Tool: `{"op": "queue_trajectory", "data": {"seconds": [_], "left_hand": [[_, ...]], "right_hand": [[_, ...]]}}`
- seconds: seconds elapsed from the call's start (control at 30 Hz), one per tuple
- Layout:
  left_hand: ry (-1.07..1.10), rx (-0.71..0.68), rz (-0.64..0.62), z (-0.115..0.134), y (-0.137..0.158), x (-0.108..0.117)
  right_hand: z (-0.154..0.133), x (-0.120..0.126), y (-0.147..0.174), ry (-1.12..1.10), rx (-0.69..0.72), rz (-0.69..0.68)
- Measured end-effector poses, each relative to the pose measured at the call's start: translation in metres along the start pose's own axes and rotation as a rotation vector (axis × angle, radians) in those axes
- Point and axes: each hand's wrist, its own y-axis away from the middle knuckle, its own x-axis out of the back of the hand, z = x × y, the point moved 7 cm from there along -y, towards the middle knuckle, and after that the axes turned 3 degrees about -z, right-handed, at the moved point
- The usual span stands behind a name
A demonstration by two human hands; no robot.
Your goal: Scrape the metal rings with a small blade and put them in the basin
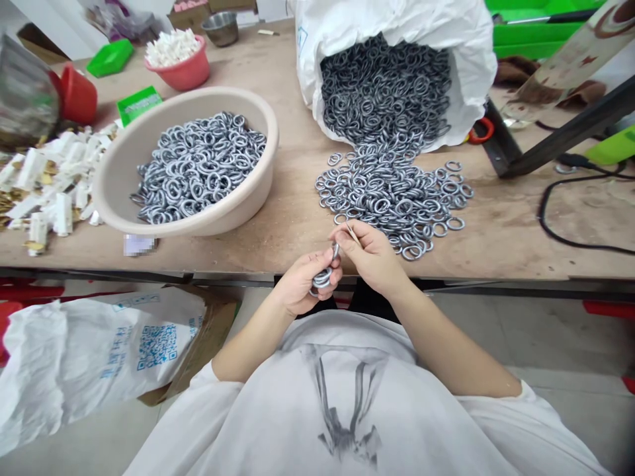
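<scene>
Several shiny grey rings (pixel 322 277) are held in the curled fingers of my left hand (pixel 299 281). One ring (pixel 336 250) stands on edge, pinched at that hand's thumb and fingertips. My right hand (pixel 377 259) is closed on a thin, tan, stick-like tool (pixel 354 235), whose exact kind I cannot make out. Its fingertips come up close to the pinched ring; whether they touch it is hidden. Just beyond my hands lies a loose pile of grey rings (pixel 391 198), spilling from a white sack (pixel 397 20) on its side.
A beige basin (pixel 248 205) of grey rings stands at left. Further left are white and brass-coloured pieces (pixel 49 172), a red bowl (pixel 186 76) of white parts and a metal bowl (pixel 221 30). A black metal frame (pixel 516 158) and cable (pixel 540 208) lie right.
</scene>
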Motion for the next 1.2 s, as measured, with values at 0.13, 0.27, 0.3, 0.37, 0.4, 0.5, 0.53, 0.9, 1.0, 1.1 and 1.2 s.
{"op": "queue_trajectory", "data": {"seconds": [0.13, 0.27, 0.3, 0.37, 0.4, 0.5, 0.53, 0.9, 1.0, 1.1, 1.2], "left_hand": [[-0.019, -0.02, -0.037, 0.004, 0.003, -0.007], [-0.011, -0.097, 0.042, 0.011, 0.004, -0.003], [-0.011, -0.112, 0.064, 0.012, 0.004, -0.002], [-0.014, -0.124, 0.105, 0.011, 0.004, 0.002], [-0.017, -0.125, 0.122, 0.011, 0.004, 0.003], [-0.029, -0.128, 0.149, 0.009, 0.004, 0.004], [-0.032, -0.133, 0.149, 0.009, 0.004, 0.004], [-0.088, -0.035, -0.057, -0.001, 0.013, -0.012], [-0.037, -0.086, 0.047, 0.008, 0.015, -0.003], [0.004, -0.145, 0.156, 0.02, 0.016, 0.009], [0.046, -0.185, 0.222, 0.028, 0.017, 0.017]], "right_hand": [[-0.003, 0.003, 0.002, 0.198, 0.017, 0.061], [-0.012, 0.006, 0.013, 0.557, 0.128, 0.063], [-0.014, 0.004, 0.017, 0.66, 0.164, 0.038], [-0.019, -0.001, 0.024, 0.831, 0.228, -0.007], [-0.021, -0.003, 0.027, 0.893, 0.251, -0.016], [-0.026, -0.006, 0.031, 1.002, 0.285, -0.01], [-0.027, -0.007, 0.031, 1.02, 0.287, -0.008], [-0.006, 0.032, 0.008, 1.092, -0.034, 0.182], [-0.008, 0.034, -0.008, 1.254, -0.099, 0.178], [-0.007, 0.02, -0.025, 1.437, -0.122, 0.095], [-0.003, 0.01, -0.04, 1.527, -0.15, 0.024]]}}
